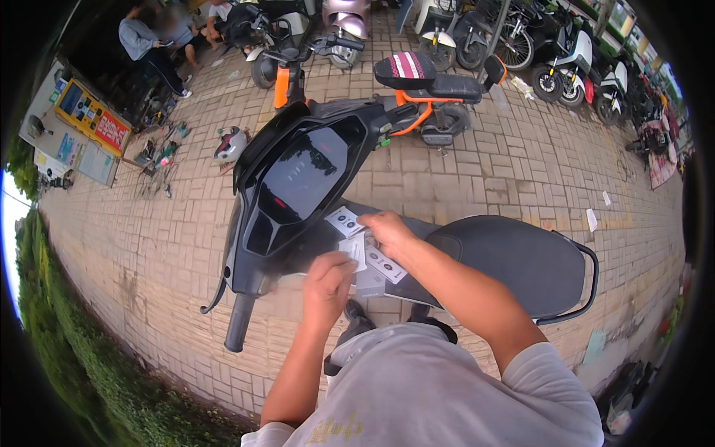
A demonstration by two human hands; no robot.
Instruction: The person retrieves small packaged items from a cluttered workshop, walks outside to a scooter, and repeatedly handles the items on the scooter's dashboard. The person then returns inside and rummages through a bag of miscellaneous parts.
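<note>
My left hand [326,284] is closed, its fingertips pinching a small plain white paper [354,250]. My right hand [387,232] is closed too, thumb and finger at the edge of a white printed card [343,220] with dark round pictures. A similar printed piece [385,265] shows below my right wrist; whether the two are one folded sheet, I cannot tell. Under it lies a small grey box [370,284], partly covered. All this is over the footboard of a black electric scooter, between its dashboard [302,175] and its seat [514,261].
The scooter's left handlebar grip [238,324] juts toward me. Beyond stands an orange and black scooter [439,93]; a helmet [231,144] lies on the paving. More scooters and bicycles line the back. People [153,45] are at the far left, near a yellow sign board [91,115]. A hedge runs left.
</note>
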